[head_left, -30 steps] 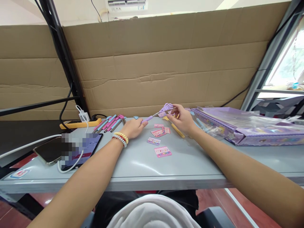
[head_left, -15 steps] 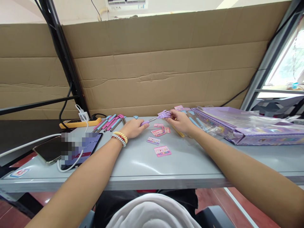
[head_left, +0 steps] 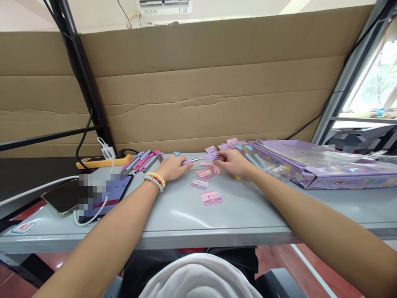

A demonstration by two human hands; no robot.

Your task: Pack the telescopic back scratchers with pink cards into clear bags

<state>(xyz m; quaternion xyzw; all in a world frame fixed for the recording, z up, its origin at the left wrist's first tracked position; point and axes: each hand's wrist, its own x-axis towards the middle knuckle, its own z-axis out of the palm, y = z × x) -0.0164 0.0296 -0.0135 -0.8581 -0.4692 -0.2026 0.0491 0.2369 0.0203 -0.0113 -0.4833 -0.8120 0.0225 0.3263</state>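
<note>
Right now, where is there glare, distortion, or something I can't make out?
Head view: the window is overexposed; glare streaks the gray tabletop; mosaic blocks hide part of the tablet; the forearms look stretched toward the lower corners; markings on the printed cards are unreadable.

1. The scene is brightly lit, and the pale, glassy window (head_left: 387,72) at right is washed out to near white.
2. A streak of glare is thrown across the smooth grey tabletop (head_left: 248,211), near its front edge.
3. The tall brown cardboard panel (head_left: 204,82) is evenly lit; whitish reflections are seen on the crumpled clear plastic film (head_left: 319,155).
4. Strong wide-angle stretching is shown in the leaning black metal post (head_left: 81,70).
5. The flat dark-framed tablet (head_left: 113,196) is partly masked by pixelation.
6. Print on the small pink rectangular cards (head_left: 211,198) cannot be read.
</note>
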